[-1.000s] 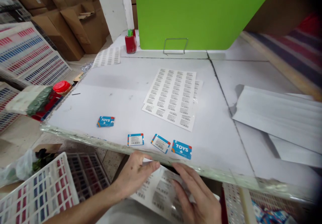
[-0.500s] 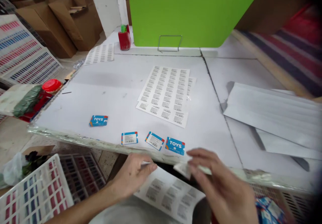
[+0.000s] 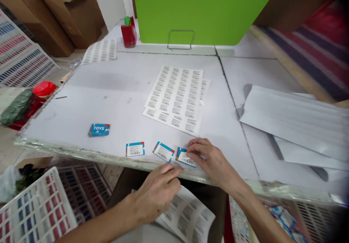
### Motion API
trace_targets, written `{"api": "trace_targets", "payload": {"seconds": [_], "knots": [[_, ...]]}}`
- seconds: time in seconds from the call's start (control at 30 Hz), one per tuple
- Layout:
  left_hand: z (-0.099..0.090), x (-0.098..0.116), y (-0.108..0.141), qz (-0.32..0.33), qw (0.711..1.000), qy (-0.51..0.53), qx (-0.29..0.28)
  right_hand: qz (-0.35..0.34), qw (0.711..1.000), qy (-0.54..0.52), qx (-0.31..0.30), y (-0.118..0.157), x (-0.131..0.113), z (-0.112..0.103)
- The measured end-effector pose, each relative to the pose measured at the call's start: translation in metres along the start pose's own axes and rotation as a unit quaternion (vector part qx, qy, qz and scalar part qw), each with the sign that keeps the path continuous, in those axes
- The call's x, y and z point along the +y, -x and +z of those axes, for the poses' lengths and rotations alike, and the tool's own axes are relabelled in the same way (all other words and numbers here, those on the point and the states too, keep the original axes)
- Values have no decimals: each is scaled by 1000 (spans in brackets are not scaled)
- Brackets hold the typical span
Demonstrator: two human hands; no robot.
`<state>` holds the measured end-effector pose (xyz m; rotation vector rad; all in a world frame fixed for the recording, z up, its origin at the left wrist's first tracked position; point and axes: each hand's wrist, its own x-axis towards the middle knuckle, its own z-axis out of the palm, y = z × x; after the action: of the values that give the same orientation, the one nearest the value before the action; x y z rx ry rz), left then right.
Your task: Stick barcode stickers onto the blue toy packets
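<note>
My right hand (image 3: 208, 159) presses a white barcode label onto the rightmost blue card (image 3: 183, 157), its fingertips covering the card's right part. My left hand (image 3: 160, 188) is closed over the top of a label sheet (image 3: 188, 214), which hangs over my lap below the table edge; its fingertips reach near the cards. To the left lie two blue cards with white labels, a tilted one (image 3: 164, 152) and a straighter one (image 3: 135, 150). Farther left is a blue TOYS card (image 3: 99, 130). Overlapping barcode sheets (image 3: 174, 97) lie mid-table.
A green board (image 3: 201, 10) stands at the back beside a red holder (image 3: 128, 34). Another label sheet (image 3: 100, 51) lies at the back left. White envelopes (image 3: 294, 119) are stacked on the right. Crates (image 3: 38, 206) stand below the table.
My right hand has moved left and forward, bringing a label onto the rightmost card, whose TOYS print is now covered. My left hand has shifted right with the sheet.
</note>
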<state>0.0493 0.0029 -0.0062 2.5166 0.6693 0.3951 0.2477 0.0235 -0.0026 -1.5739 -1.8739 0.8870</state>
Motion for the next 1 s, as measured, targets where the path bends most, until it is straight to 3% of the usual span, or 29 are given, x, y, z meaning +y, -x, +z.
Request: {"api": "trace_targets", "payload": {"seconds": [0.6,1.0], "knots": [[11,-4,1,3,1000,-27,-3,-9,1000,28,-4,-1,3,4],[7,-3,-3,-3,999,-32,-12,-21,999,41,-2,-1,4,5]]}}
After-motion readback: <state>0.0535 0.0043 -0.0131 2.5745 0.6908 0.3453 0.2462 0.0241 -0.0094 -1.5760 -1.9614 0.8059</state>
